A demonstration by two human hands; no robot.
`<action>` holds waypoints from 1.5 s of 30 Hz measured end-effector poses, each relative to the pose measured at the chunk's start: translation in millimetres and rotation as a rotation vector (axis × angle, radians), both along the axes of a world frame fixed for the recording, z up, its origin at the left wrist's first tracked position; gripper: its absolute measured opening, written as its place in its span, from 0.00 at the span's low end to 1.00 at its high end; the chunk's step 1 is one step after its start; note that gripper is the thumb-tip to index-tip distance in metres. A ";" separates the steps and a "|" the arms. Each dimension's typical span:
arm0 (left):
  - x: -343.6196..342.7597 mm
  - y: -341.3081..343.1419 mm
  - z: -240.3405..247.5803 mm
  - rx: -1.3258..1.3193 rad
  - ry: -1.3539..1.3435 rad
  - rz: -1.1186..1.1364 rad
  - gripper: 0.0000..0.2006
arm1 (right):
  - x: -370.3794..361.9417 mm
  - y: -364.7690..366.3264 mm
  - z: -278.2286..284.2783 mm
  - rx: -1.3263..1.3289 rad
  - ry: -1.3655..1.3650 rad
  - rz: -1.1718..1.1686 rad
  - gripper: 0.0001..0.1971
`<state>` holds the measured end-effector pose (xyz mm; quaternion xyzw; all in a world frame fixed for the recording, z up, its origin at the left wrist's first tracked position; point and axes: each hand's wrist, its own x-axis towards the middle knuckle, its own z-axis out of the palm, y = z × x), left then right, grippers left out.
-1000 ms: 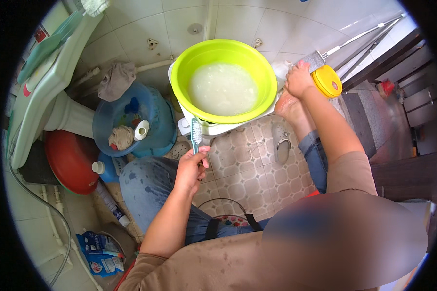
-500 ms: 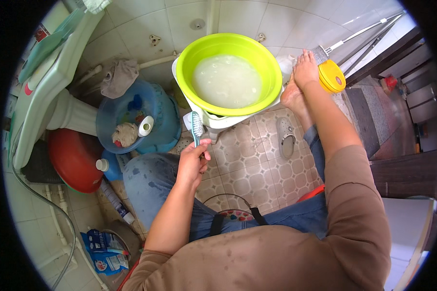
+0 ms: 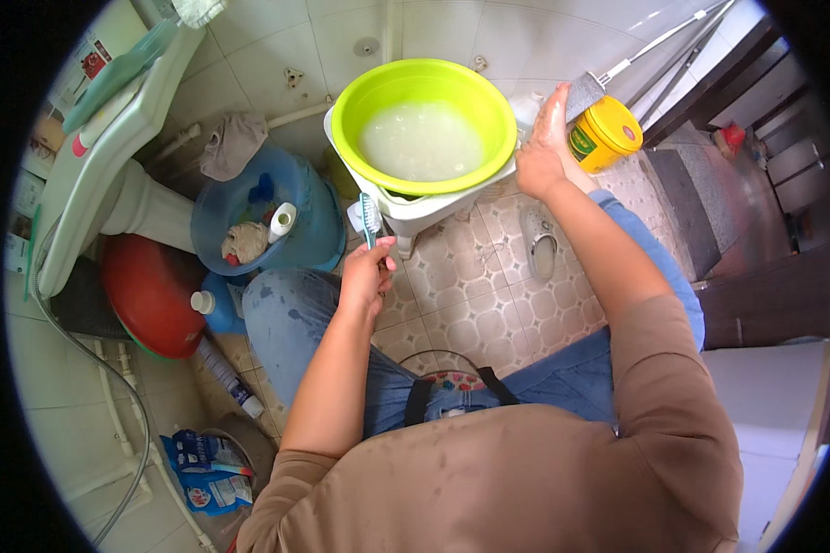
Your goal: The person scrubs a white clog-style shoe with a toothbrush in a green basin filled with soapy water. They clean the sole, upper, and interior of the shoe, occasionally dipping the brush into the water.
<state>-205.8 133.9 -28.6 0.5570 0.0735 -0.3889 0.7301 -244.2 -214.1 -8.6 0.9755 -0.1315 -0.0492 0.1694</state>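
2 bare hands work beside a lime-green basin (image 3: 346,111) of cloudy water resting on a white stand (image 3: 433,210). The left hand (image 3: 366,276) closes around a blue toothbrush (image 3: 370,219), bristles up, just below the basin's rim. The right hand (image 3: 541,152) lies open-fingered against the basin's right edge. A blue bucket (image 3: 309,226) crowds the left, a yellow tub (image 3: 607,134) the right; patterned floor tiles (image 3: 489,304) lie open below.

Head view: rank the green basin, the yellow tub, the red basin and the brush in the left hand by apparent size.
1. green basin
2. red basin, partly hidden, so unsure
3. yellow tub
4. brush, held in the left hand
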 end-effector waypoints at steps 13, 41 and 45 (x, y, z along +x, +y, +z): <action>2.7 6.3 -18.3 0.011 -0.040 0.014 0.08 | -62.4 60.5 60.2 0.667 -0.016 0.132 0.13; 3.5 -0.1 -23.0 0.005 -0.053 0.079 0.10 | -113.0 150.4 -29.5 0.907 0.006 0.109 0.12; 2.3 -1.0 -23.6 0.025 -0.045 0.082 0.09 | -114.6 155.1 -36.5 0.962 0.005 0.086 0.11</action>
